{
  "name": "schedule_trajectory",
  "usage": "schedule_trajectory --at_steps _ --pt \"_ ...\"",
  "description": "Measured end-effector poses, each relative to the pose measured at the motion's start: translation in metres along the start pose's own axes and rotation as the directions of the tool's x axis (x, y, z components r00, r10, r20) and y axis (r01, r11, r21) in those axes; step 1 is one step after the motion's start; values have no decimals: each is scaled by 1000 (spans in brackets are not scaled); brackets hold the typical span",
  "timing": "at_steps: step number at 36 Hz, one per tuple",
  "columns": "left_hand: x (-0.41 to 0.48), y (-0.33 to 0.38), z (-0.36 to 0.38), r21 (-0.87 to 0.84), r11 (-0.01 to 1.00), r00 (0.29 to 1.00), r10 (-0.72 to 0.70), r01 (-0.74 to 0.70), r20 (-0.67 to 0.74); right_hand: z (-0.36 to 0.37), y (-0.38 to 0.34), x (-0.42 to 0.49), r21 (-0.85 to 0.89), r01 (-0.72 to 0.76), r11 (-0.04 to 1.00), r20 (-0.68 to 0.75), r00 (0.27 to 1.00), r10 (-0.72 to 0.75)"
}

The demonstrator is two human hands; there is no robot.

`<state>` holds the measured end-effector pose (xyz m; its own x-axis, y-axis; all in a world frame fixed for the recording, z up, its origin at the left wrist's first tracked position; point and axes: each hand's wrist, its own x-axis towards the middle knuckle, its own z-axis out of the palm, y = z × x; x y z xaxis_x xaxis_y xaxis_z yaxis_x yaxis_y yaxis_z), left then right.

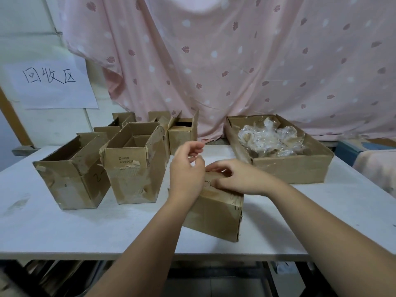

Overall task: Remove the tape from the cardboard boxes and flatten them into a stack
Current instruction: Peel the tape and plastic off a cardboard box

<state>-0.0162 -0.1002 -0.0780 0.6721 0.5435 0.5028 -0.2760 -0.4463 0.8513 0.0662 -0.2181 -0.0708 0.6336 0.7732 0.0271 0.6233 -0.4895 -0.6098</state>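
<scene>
**Both hands at the top of a closed box, mid-table**

The closed box (214, 213) sits near the table's (64, 232) front edge, tilted, one corner towards the viewer. The right hand (235, 179) holds its top, fingers curled over the far edge. The left hand (186, 170) is raised just beside it, fingers bent with thumb near forefinger; I cannot tell whether tape lies between them. Two open boxes (132, 168) stand close on the left, more behind. A shallow tray box (295, 168) of crumpled tape (270, 140) sits right. Bare tabletop shows in front of the open boxes and at front right.
</scene>
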Motion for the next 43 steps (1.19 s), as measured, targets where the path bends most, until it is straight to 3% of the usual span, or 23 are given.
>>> schedule_trajectory --at_steps 6,9,12,15,21,26,31,38,43 --pt "-10 7 0 -12 997 990 71 -73 -120 5 -5 -19 18 -23 1000 -15 1000 24" --pt "-20 2 -1 239 956 956 219 -170 -195 7 -4 -20 8 -67 998 -117 991 67" --pt "-31 -10 -2 516 839 959 262 -170 -109 11 -7 -20 2 -125 992 -215 969 123" --pt "-39 -13 -9 644 760 996 74 -87 47 13 -10 -20 -4 -162 987 -245 957 156" --pt "-48 8 -17 683 727 971 -109 -70 215 20 -14 -20 -141 -176 974 -253 958 136" --pt "-56 10 -22 685 723 897 -241 -90 372 18 -19 -20 -71 -216 974 -283 941 189" --pt "-57 14 -28 580 810 922 -156 -87 355 20 -19 -24 -42 -187 981 -272 947 169" --pt "-56 17 -36 545 833 930 -115 -101 348 31 -10 -28 34 42 999 -173 984 -36" --pt "-53 16 -39 651 711 927 2 -266 376 40 -6 -35 182 151 972 -199 973 -114"
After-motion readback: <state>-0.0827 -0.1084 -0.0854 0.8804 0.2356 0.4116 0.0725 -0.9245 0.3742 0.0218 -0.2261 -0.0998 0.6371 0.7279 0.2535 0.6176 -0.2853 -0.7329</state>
